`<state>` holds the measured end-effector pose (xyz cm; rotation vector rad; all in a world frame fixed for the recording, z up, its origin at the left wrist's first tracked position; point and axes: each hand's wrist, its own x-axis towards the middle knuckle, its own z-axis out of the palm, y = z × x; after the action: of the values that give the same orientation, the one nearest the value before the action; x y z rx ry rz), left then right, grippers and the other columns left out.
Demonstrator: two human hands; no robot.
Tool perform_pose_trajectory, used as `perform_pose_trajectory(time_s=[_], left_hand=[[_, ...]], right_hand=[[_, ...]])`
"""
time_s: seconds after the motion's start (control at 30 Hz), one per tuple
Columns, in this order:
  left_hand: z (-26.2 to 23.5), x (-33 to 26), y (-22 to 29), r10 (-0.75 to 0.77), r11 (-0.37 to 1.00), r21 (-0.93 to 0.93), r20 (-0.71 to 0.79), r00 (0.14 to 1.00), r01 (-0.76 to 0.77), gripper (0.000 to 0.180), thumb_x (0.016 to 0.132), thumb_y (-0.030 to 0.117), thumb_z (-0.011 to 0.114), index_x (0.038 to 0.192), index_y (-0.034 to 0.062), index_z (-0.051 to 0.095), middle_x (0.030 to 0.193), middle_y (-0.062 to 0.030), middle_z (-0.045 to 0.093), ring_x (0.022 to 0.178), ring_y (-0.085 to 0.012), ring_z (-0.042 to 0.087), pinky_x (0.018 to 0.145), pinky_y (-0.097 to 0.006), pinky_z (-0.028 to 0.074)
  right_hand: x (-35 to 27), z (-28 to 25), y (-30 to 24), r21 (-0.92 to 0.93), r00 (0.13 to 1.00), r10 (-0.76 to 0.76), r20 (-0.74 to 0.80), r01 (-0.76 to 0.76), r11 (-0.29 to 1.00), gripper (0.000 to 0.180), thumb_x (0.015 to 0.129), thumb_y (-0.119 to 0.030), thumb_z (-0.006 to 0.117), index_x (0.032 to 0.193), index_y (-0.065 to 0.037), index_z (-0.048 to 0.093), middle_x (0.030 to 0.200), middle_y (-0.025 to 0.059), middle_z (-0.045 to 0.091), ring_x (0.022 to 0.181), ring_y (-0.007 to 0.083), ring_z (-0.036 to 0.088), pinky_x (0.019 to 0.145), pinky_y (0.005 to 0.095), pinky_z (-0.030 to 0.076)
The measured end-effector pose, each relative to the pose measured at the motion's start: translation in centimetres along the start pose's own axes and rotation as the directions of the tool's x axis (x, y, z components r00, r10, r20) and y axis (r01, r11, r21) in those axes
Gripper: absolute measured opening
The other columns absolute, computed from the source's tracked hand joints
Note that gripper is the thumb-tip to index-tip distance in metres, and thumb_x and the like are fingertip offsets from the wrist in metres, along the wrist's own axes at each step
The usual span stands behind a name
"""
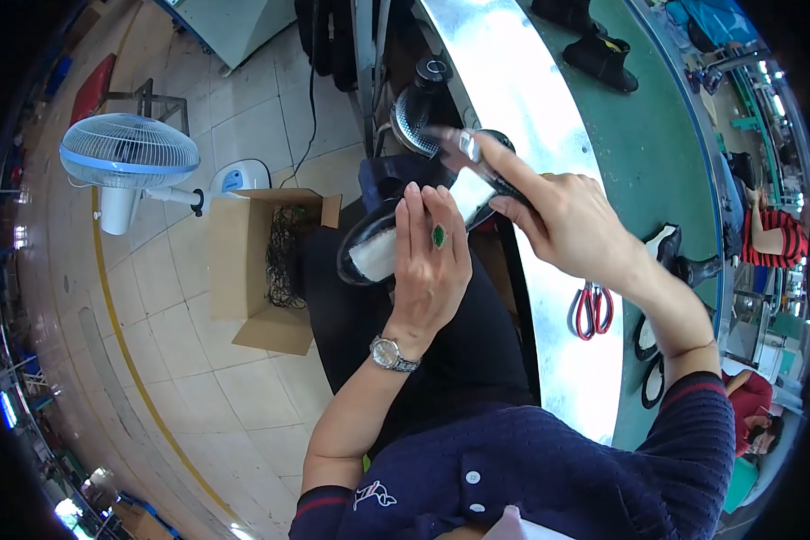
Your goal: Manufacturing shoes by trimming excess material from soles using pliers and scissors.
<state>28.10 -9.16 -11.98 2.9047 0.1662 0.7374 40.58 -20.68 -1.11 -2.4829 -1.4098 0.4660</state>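
A black shoe [374, 256] with a white bottom lies slantwise above my knees, its white side facing up. My left hand [432, 261] holds it across the middle, with the fingers stretched and pressed together over the white part and the thumb hidden. A green-stoned ring and a wristwatch are on this hand and wrist. Over the far end of the shoe, my right hand [558, 211] is closed round a hand tool [466, 146] with a metal head. Motion smears the tool's tip, so its exact kind and any contact with the shoe cannot be told.
Red-handled scissors [593, 310] lie on the shiny metal bench [567, 378] at my right. Beyond is a green conveyor [643, 157] carrying several black shoes. A cardboard box [234, 256] of dark strands and a fan [130, 153] stand at left. People work at far right.
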Motion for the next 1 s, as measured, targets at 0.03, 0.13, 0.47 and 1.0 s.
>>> perform_pose_trajectory(time_s=[0.03,0.13,0.47,1.0], left_hand=[[0.0,0.1,0.1,0.008,1.0,-0.026,-0.012,1.0,-0.009,0.043,0.084,-0.004,0.057,0.124,-0.0169,0.05,0.125,-0.0301,0.051,0.122,-0.0475,0.051,0.11,-0.05,0.037],[-0.1,0.3,-0.1,0.018,0.999,0.051,-0.038,0.999,-0.016,0.061,0.077,0.016,0.075,0.128,-0.0093,0.05,0.126,-0.025,0.052,0.122,-0.0405,0.051,0.104,-0.046,0.042],[-4.5,3.2,-6.0,-0.119,0.86,-0.441,0.316,0.941,0.257,0.058,0.086,0.014,0.068,0.138,0.0021,0.046,0.101,-0.0226,0.069,0.098,-0.0347,0.066,0.081,-0.039,0.053],[-2.5,-1.1,-1.5,-0.069,0.991,0.128,0.188,0.98,0.045,0.067,0.076,0.01,0.072,0.13,-0.0171,0.043,0.122,-0.0271,0.05,0.12,-0.0401,0.046,0.106,-0.046,0.037]], right_hand=[[-0.2,-0.1,-0.4,0.049,0.989,-0.02,-0.147,0.027,0.998,0.065,0.093,-0.015,0.056,0.15,-0.013,0.025,0.058,0.0177,0.06,0.053,0.0372,0.061,0.051,0.0475,0.046],[-0.3,2.3,0.4,-0.078,0.998,0.058,-0.008,-0.059,0.995,0.064,0.094,-0.015,0.057,0.15,-0.013,0.026,0.058,0.0161,0.061,0.052,0.0359,0.062,0.051,0.0467,0.046],[-0.9,-1.0,-0.4,0.736,0.792,-0.013,0.61,-0.56,0.381,0.047,0.1,-0.014,0.051,0.143,-0.006,0.035,0.109,0.0141,0.063,0.097,0.0175,0.064,0.084,0.0338,0.052],[-1.0,-2.3,-2.0,0.089,0.985,-0.171,0.01,0.169,0.982,0.059,0.092,-0.008,0.056,0.146,-0.008,0.031,0.062,0.0182,0.062,0.061,0.0375,0.065,0.057,0.0464,0.049]])
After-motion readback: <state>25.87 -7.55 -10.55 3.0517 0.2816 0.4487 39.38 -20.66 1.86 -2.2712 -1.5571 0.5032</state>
